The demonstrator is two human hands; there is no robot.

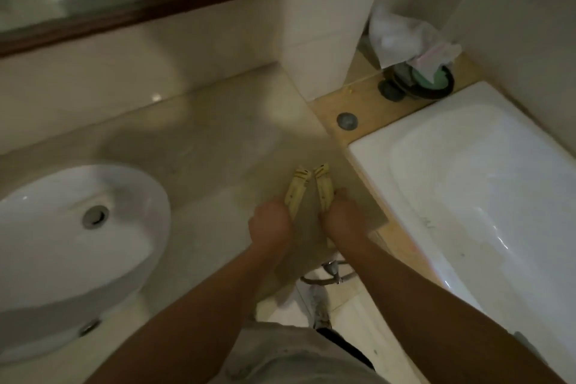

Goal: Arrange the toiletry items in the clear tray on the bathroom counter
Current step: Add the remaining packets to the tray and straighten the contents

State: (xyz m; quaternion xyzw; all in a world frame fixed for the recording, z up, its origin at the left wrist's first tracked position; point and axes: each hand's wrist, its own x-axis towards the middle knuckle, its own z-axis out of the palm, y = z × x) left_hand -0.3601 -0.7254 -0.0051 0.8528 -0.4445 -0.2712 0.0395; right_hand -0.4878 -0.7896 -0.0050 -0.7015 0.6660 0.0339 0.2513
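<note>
The beige stone counter (202,134) ran from a white oval basin (46,228) on the left to a corner on the right, where it met a pale wooden ledge (374,103) and a white bathtub (483,181); a mirror in a dark wooden frame (187,0) hung on the wall above the counter; a crumpled plastic bag (402,38) sat at the far end of the ledge, in the corner of the wall, and a round metal cap (347,120) lay flat in the ledge nearer the counter; both bare forearms reached forward over the counter's right end, near the tub; the left hand (271,224) had its fingers curled round the near end of the left yellow packet (297,190); the right hand (343,221) gripped the near end of the right yellow packet (324,187) in the same way; the two packets were long and narrow with dark stripes at their far tips, pointed away from the person, and stood just beside each other with the tips almost touching; whether they rested on the counter could not be told through the blur
</note>
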